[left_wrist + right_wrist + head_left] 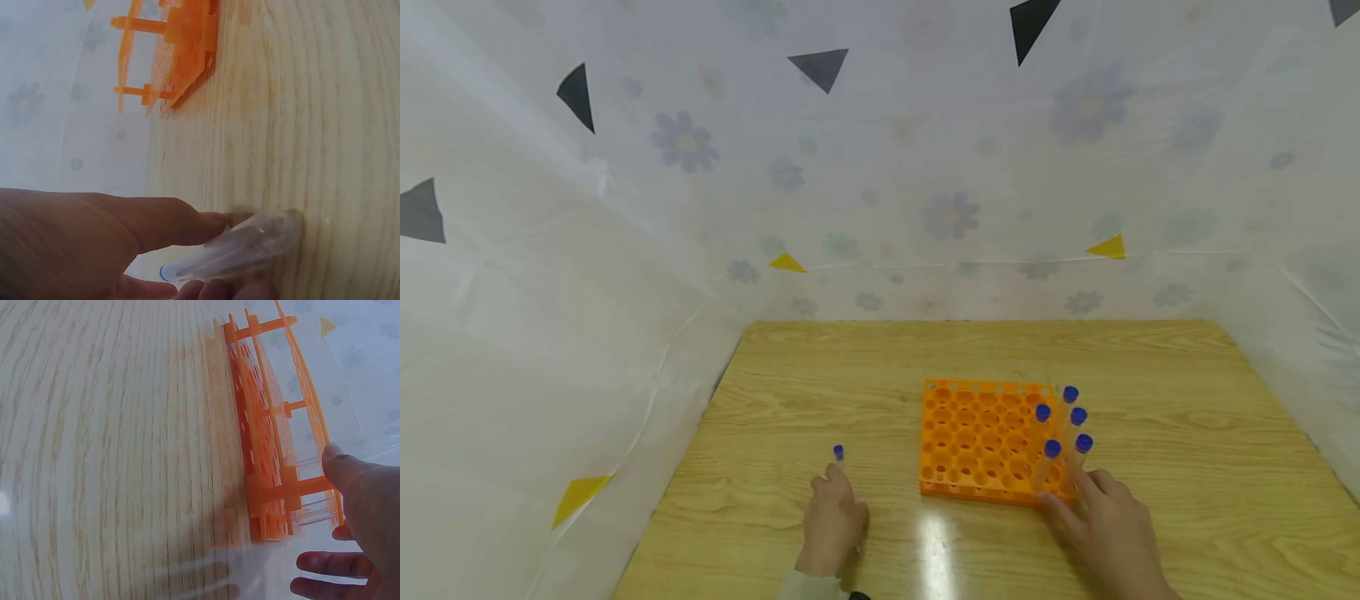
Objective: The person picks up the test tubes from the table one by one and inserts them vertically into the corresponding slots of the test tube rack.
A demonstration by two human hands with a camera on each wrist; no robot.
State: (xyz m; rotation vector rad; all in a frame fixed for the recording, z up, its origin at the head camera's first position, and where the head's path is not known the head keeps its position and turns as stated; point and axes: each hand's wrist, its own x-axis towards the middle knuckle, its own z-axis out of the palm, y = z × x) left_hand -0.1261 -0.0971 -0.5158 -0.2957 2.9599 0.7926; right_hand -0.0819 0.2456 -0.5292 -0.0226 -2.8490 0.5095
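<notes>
My left hand (833, 517) is low over the left part of the table, thumb and fingers around a clear test tube (250, 247) with a blue cap (838, 452). In the left wrist view the tube slants, its clear end close to the wood. My right hand (1112, 521) holds the near right corner of an orange test tube rack (977, 442). The thumb (344, 464) lies against the rack's top plate in the right wrist view, and two lower fingers stick out beside the frame. Several blue-capped tubes (1052, 450) stand upright in the rack's right end.
The wooden table (820, 367) is bounded at the back and sides by white flowered sheeting (880, 183) with black, grey and yellow triangles on it. The remaining rack holes, from the left side to the middle, hold no tubes.
</notes>
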